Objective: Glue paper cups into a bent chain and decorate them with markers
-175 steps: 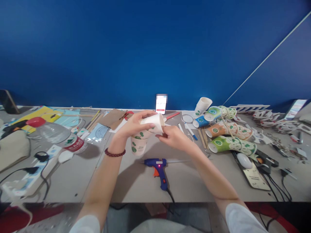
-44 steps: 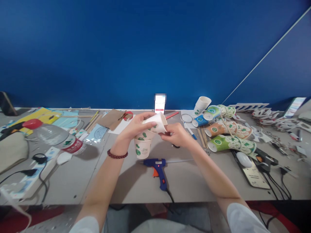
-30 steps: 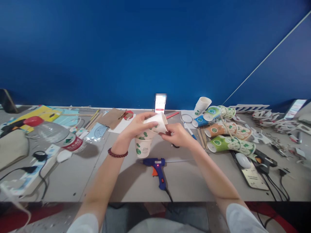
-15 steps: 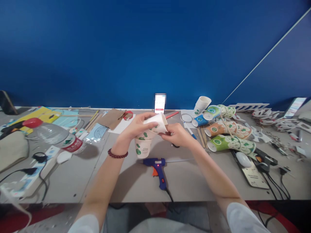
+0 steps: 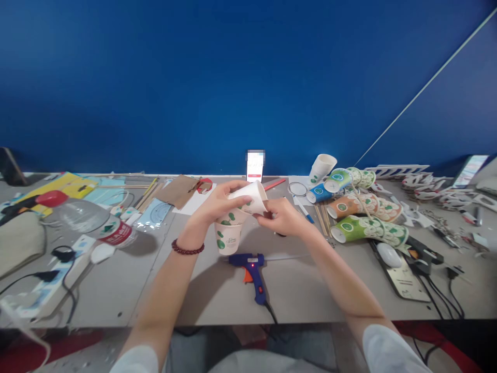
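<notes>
Tilted on its side in my left hand (image 5: 219, 204) is a white paper cup (image 5: 248, 199), its mouth facing right and my fingers wrapped round it. Below it hangs another paper cup (image 5: 228, 237) with green leaves printed on it, touching the held cup; whether they are joined I cannot tell. The fingers of my right hand (image 5: 281, 215) are closed in a pinch at the held cup's rim. A dark curved object shows just beneath that hand, mostly hidden. Under the cups, a blue glue gun (image 5: 254, 272) with an orange trigger lies on the table, its red light lit.
At right lie joined printed cups (image 5: 365, 228) and a cup stack (image 5: 322, 168). A plastic bottle (image 5: 93, 220) and a power strip (image 5: 58, 280) are at left. A phone (image 5: 255, 166) stands against the blue wall. The glue gun's cord (image 5: 271, 313) runs off the front edge.
The lower cup has shifted very slightly down and left. Both hands keep nearly the same position and hold on the tilted cup.
</notes>
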Demonstrator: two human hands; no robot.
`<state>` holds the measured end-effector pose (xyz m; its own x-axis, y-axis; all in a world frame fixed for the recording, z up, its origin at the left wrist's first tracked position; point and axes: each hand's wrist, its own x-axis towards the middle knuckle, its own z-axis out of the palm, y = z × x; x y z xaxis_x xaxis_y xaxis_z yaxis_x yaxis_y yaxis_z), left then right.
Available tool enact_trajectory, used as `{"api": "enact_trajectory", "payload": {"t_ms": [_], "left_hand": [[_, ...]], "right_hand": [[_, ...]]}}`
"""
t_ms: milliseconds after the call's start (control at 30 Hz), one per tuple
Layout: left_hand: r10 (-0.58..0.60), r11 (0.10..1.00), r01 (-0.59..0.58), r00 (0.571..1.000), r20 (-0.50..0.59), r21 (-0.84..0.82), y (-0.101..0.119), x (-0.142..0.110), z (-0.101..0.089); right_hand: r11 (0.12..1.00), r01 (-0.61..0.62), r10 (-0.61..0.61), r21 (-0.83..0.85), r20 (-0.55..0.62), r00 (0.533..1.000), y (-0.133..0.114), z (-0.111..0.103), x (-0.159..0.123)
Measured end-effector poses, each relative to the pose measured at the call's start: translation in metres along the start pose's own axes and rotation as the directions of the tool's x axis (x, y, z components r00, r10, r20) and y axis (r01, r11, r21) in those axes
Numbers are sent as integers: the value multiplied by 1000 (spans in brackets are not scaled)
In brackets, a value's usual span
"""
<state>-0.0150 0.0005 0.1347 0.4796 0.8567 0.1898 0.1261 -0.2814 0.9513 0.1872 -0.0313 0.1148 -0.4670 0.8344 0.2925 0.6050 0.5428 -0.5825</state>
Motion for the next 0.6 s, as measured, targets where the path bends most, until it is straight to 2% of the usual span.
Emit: {"api": "enact_trajectory", "payload": {"t_ms": [167, 400, 600], "left_hand": [[-8, 1000, 8, 1000, 0, 4, 0, 0, 0], [-10, 1000, 10, 1000, -1, 8, -4, 1, -1], [-17, 1000, 17, 1000, 11, 0, -5, 0, 0]], "right_hand": [[1000, -11, 11, 4, -5, 1000, 2, 1, -1], [999, 53, -53, -3, -3, 999, -1, -1, -1], [998, 59, -59, -23, -6, 998, -4, -2, -1]]}}
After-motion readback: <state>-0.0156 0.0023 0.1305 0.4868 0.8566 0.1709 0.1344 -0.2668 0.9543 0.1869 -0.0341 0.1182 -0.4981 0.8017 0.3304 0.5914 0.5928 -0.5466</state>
